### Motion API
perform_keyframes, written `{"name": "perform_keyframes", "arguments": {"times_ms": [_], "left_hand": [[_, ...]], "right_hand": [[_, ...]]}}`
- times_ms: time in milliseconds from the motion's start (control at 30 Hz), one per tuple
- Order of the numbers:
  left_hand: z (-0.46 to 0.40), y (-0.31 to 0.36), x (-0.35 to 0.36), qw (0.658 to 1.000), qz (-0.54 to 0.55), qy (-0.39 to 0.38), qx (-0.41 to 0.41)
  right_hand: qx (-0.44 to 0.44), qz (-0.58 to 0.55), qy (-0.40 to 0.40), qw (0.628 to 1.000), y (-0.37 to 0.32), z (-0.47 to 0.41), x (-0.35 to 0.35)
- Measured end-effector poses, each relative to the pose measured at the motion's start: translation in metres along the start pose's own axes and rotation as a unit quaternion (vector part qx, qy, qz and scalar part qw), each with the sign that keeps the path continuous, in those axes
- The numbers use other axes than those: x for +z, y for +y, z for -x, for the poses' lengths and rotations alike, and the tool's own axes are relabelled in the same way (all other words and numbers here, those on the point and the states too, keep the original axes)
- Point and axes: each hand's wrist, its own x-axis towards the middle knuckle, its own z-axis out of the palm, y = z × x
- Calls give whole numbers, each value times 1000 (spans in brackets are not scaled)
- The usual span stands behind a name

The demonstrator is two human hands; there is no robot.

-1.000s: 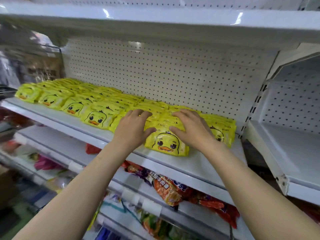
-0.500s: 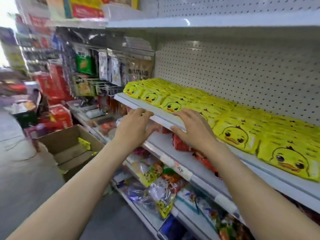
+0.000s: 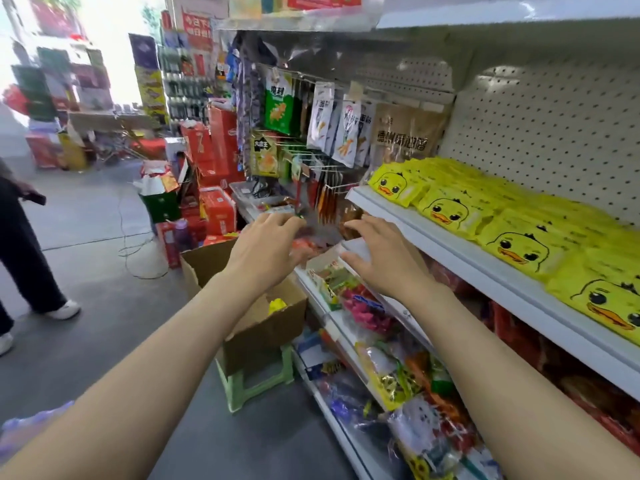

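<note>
Yellow duck packets (image 3: 519, 247): none in hand. Left hand (image 3: 263, 244) and right hand (image 3: 377, 261), fingers spread and empty, have swung left off the row toward the cardboard box (image 3: 263, 330), where one spare packet (image 3: 277, 305) shows, so a refill likely follows. Beyond, the row lies flat on the white shelf (image 3: 433, 237), right of both hands.
</note>
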Motion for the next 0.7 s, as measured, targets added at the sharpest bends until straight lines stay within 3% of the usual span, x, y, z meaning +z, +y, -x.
{"name": "perform_keyframes", "arguments": {"times_ms": [400,700], "left_hand": [[-160,-156,84,997,-36,-52,-53],[-224,-275,194,990,-8,-130,-53]], "right_hand": [[-57,-15,-38,998,16,-251,116],[-25,-25,-119,992,19,-364,237]]}}
